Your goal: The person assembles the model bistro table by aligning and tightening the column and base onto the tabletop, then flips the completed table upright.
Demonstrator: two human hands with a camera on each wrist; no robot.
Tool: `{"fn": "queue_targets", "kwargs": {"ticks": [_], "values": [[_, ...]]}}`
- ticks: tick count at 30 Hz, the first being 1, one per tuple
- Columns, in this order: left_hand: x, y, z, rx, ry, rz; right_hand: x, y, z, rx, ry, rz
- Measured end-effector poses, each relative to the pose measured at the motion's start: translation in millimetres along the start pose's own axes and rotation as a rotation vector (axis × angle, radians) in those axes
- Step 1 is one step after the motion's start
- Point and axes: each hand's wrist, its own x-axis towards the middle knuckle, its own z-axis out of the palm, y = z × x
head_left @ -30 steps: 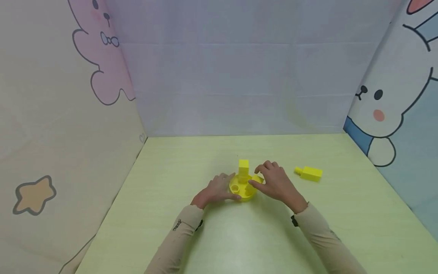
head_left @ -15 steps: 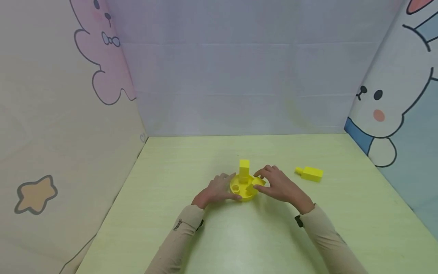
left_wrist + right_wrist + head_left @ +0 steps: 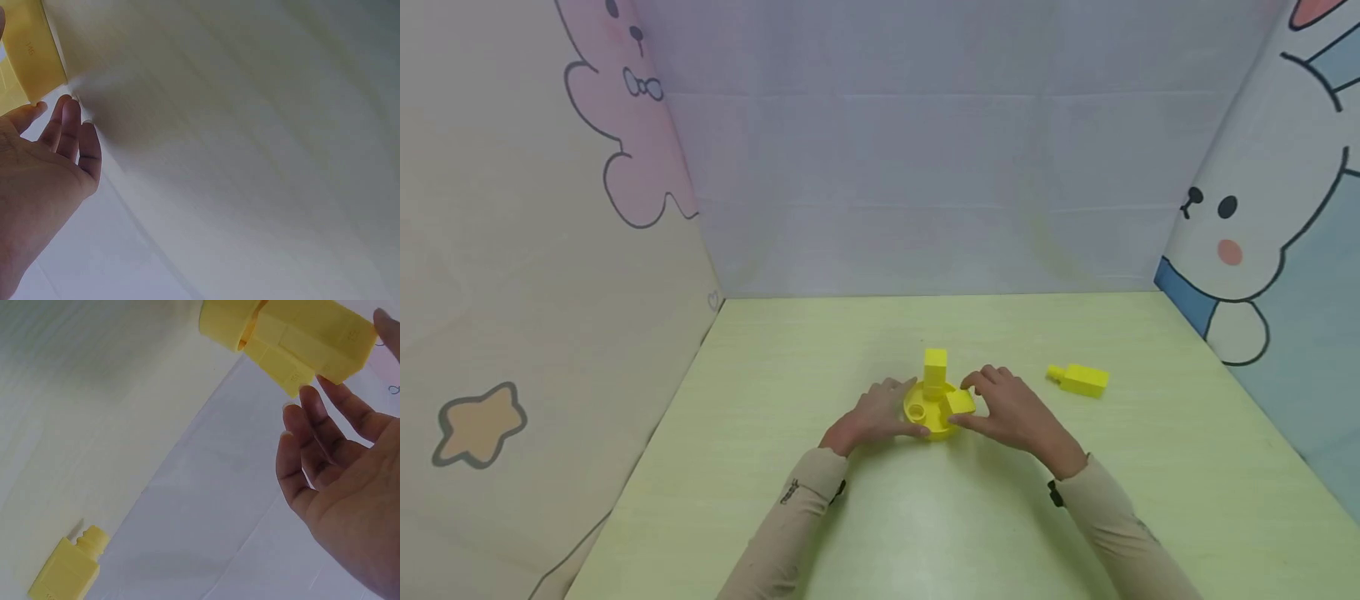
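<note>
- The head view gives us the whole arrangement: a yellow round base [image 3: 938, 431] on the table [image 3: 925, 517], well inside its left and right edges, between the two hands.
- Our left hand [image 3: 874, 412] grips the base from its left side, thumb toward us and fingers toward the table's far edge.
- Our right hand [image 3: 1011, 408] pinches a held block [image 3: 958, 404] between thumb and fingertips, over the right part of the base; whether its lower end is fully seated, we cannot tell.
- The right wrist view adds what the head view does not: two blocks projecting from the base, and ridges around the neck [image 3: 94, 540] of the loose block [image 3: 1084, 381].
- The left wrist view shows us a small raised marking [image 3: 29, 49] on a yellow face (too faint to read, and we cannot tell which piece bears it).
- The base works as a shallow dish: an upright block [image 3: 935, 368] stands in its far part, and a round socket [image 3: 916, 412] lies open on its left.
- We count one base and three yellow blocks: one standing, one pinched, one lying on its side toward the table's far right corner.
</note>
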Motion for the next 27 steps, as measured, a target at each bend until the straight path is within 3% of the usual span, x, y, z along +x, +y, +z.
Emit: {"fn": "queue_targets", "kwargs": {"ticks": [11,20,27], "values": [[2.2,-2.1,1.5,0.002,0.002,-0.002,1.5,-4.5,2.4,-0.119,0.084,-0.032],[3.0,-1.8,2.0,0.008,-0.006,-0.010,4.4,-7.2,2.0,-0.050,-0.019,-0.074],[4.0,-1.8,2.4,0.011,-0.006,0.003,8.1,0.2,1.2,-0.006,-0.044,-0.119]]}}
